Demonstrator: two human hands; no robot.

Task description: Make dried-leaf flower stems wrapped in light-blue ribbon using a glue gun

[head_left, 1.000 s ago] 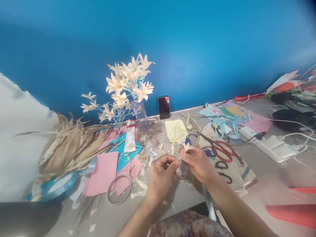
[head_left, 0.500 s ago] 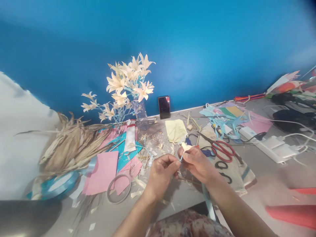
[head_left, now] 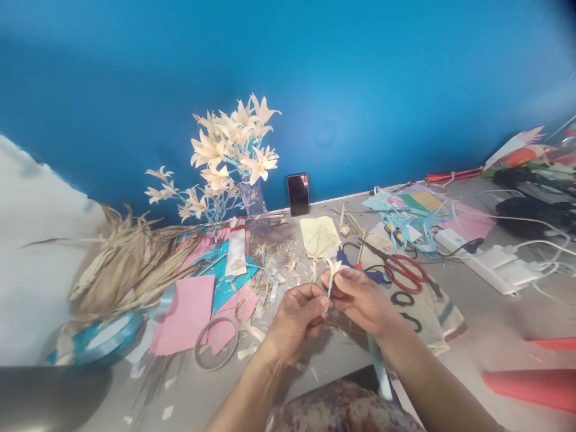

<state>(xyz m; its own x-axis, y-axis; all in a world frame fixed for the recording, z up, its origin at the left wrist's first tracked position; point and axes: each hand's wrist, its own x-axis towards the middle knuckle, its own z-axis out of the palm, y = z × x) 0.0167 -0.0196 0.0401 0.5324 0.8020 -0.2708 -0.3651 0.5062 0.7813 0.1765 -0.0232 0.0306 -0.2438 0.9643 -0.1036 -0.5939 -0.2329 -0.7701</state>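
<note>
A small cream artificial flower (head_left: 333,267) on a thin light-blue stem stands upright between my hands, above the table's front part. My left hand (head_left: 300,312) pinches the lower end of the stem between thumb and fingers. Just beside it, my right hand (head_left: 360,298) is closed around the upper part, thumb and forefinger below the petals; its other fingers are partly hidden. Behind them lie a pale yellow paper square (head_left: 320,236) and scissors with red handles (head_left: 407,273). At the back left, a clear vase (head_left: 255,207) bears a bunch of similar cream flowers (head_left: 234,141).
Dried husks (head_left: 130,258) lie at the left, with pink paper (head_left: 182,315), a light-blue ribbon roll (head_left: 108,339) and a grey tape ring (head_left: 198,354) nearer. A phone (head_left: 299,195) leans on the blue wall. A white power strip (head_left: 488,267) with cables lies right.
The flower has turned between my fingers, so its petals now point up and more of the blue stem shows. Both hands stay close together in nearly the same place.
</note>
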